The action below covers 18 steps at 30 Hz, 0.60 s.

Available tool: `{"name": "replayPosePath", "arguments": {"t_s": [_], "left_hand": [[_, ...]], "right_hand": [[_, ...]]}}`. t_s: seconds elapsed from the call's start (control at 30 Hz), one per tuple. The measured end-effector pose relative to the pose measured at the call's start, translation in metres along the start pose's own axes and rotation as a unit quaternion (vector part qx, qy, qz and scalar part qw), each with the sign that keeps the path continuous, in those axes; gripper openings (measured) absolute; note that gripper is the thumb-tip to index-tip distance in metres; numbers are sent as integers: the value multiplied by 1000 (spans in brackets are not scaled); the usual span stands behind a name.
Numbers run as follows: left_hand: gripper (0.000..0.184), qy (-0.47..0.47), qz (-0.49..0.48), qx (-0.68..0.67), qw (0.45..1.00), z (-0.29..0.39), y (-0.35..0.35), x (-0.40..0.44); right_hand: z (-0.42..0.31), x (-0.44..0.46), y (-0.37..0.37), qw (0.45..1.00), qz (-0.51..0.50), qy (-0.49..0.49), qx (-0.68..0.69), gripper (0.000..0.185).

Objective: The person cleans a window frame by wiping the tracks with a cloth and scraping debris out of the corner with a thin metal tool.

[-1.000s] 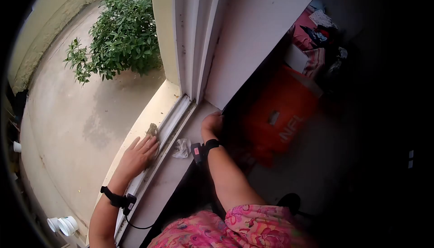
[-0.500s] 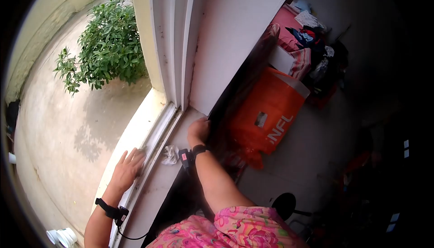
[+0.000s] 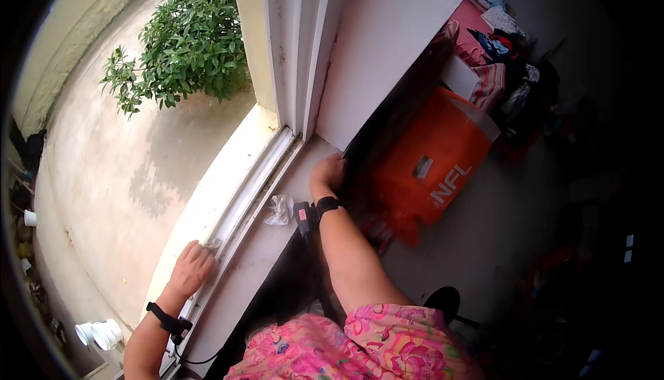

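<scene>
My left hand point(image 3: 192, 269) is closed over the window track point(image 3: 238, 217), its fingers curled. A small crumpled pale wad point(image 3: 213, 245) shows at its fingertips; its material is hard to make out. My right hand point(image 3: 328, 171) is curled at the inner edge of the window sill point(image 3: 235, 279), close to the wall corner, and its fingertips are partly hidden. Between the two hands a crumpled whitish wrapper point(image 3: 279, 210) lies on the sill. Each wrist wears a black strap with a small device.
Outside, beyond the track, are a leafy bush point(image 3: 194, 37) and white cups point(image 3: 106, 333). Indoors, below the sill, lies an orange bag point(image 3: 432, 162) with white lettering. A clothes pile point(image 3: 501, 41) is at the upper right. The white wall point(image 3: 391, 41) rises beside my right hand.
My left fingers, stretched out before, are now curled in, and the pale wad shows more plainly. My right hand stays at the sill edge. The view has shifted slightly.
</scene>
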<state>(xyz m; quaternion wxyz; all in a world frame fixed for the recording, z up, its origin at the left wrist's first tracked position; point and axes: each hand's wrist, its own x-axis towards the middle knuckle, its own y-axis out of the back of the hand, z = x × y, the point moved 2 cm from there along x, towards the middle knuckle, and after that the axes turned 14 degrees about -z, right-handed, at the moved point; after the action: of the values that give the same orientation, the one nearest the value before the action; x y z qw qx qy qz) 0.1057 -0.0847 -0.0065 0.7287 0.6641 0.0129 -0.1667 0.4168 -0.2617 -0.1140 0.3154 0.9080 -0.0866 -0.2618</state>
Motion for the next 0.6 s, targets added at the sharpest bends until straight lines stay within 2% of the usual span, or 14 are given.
{"name": "replayPosePath", "arguments": {"t_s": [0.03, 0.1, 0.17, 0.2, 0.27, 0.3, 0.43, 0.53, 0.6], "left_hand": [[8, -13, -9, 21, 1000, -1, -1, 3], [6, -10, -26, 39, 999, -4, -2, 2], [8, -31, -33, -7, 999, -8, 3, 7], [11, -16, -7, -19, 1000, -8, 10, 9], [14, 19, 56, -34, 998, -14, 23, 10], [16, 55, 124, -27, 990, -18, 33, 12], [20, 173, 239, -22, 955, -62, 39, 14], [23, 228, 239, -25, 944, -92, 29, 11], [26, 305, 212, -78, 925, -109, 11, 7]], "right_hand": [[-3, -4, 2, 1000, -10, 19, -4, 44], [-11, -13, 9, 1000, 3, -12, 15, 45], [-6, -6, 4, 1000, -17, -16, 10, 46], [-5, -5, 4, 1000, -7, -17, 2, 46], [-4, -2, -1, 1000, 24, -4, 4, 47], [0, -1, -4, 999, 44, 8, 12, 47], [-13, -16, 7, 1000, 10, -11, -2, 51], [-8, -7, 2, 1000, 8, -9, -22, 51], [4, 8, -5, 999, 20, 3, -48, 51]]}}
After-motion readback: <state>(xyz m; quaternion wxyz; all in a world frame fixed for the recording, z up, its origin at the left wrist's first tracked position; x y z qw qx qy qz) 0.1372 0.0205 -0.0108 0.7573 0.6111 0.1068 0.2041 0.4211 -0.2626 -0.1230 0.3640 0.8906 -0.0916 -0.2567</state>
